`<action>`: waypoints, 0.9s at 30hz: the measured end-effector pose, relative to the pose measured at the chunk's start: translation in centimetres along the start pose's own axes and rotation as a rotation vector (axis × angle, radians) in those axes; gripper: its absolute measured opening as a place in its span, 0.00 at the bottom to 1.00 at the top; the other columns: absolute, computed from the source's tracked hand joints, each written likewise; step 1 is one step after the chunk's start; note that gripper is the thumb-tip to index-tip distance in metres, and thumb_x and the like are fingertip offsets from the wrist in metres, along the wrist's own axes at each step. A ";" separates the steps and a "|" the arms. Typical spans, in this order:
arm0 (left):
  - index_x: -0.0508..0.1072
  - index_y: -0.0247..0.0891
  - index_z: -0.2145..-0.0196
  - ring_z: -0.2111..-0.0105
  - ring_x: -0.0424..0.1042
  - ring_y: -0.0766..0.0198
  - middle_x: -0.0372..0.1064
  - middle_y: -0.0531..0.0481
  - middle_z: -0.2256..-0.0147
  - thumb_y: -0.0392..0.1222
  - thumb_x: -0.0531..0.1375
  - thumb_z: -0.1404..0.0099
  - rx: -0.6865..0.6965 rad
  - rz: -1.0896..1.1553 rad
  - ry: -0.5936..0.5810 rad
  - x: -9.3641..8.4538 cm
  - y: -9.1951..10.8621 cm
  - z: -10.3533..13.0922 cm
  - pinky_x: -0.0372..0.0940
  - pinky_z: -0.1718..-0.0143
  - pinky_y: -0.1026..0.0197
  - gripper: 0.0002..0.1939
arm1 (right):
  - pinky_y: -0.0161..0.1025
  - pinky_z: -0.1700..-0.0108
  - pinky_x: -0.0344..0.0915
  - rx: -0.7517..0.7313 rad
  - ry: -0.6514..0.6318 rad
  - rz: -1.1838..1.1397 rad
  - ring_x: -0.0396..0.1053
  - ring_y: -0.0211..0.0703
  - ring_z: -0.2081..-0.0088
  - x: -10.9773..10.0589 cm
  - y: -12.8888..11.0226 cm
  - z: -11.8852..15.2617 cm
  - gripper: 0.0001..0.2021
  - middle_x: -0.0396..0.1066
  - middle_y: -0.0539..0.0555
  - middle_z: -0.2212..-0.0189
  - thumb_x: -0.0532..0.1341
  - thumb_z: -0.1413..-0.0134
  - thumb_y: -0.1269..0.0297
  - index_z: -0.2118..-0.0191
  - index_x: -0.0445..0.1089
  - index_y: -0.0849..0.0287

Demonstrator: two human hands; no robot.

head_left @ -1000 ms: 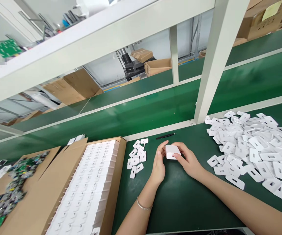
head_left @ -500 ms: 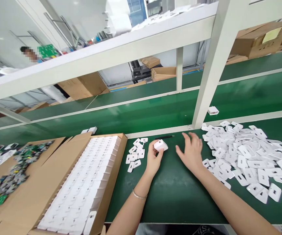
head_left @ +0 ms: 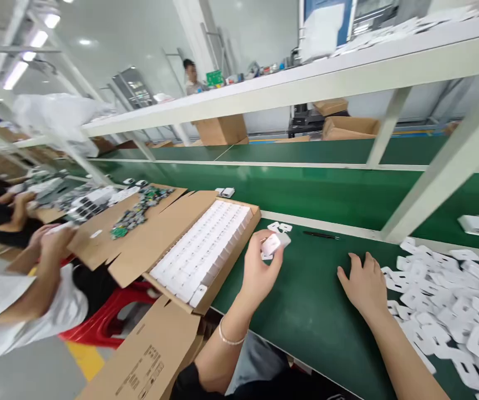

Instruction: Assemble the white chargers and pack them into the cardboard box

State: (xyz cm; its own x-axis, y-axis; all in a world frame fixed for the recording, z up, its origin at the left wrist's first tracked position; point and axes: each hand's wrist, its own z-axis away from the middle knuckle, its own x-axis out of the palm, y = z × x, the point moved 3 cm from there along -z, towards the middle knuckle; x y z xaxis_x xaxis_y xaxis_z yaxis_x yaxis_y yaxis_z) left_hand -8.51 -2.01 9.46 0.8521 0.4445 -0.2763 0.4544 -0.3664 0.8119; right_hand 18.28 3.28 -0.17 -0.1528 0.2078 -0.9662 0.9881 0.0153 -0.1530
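Since the previous frame the left hand [head_left: 260, 273], with its white plastic housing [head_left: 271, 244], has shifted towards the carton [head_left: 227, 258], while the right hand [head_left: 366, 286] has moved away towards the heap of white cover plates [head_left: 447, 316], leaving the hands well apart. The left hand grips the squat housing between thumb and fingers above the counter [head_left: 314, 300]; its long axis is hard to tell. The right hand, fingers spread, grasps nothing visible and rests just beside the heap on its right. The carton, filled with white dividers [head_left: 203, 244], lies left of the left hand, clearly the nearer one, its long axis running away from the person. A few loose cover plates [head_left: 285, 227] lie just past the left hand; a slim black tool [head_left: 321, 235] lies beyond and between both hands.
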 end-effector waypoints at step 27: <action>0.78 0.34 0.51 0.58 0.68 0.45 0.71 0.36 0.57 0.40 0.49 0.23 -0.020 -1.206 -0.064 -13.3 -8.2 7.1 0.68 0.54 0.44 0.18 | 0.66 0.38 0.64 -0.276 0.139 -0.118 0.63 0.69 0.37 1.7 -3.0 1.5 0.19 0.68 0.73 0.43 0.53 0.32 0.61 0.44 0.71 0.65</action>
State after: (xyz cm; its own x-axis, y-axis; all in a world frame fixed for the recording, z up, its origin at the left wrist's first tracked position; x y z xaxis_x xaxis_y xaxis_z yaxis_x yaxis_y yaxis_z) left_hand -21.70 -10.76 2.83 -0.1055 0.4506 -0.8865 0.9627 0.2695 0.0225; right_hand 15.03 2.16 -1.61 -0.2815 0.3203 -0.9045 0.9339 0.3079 -0.1816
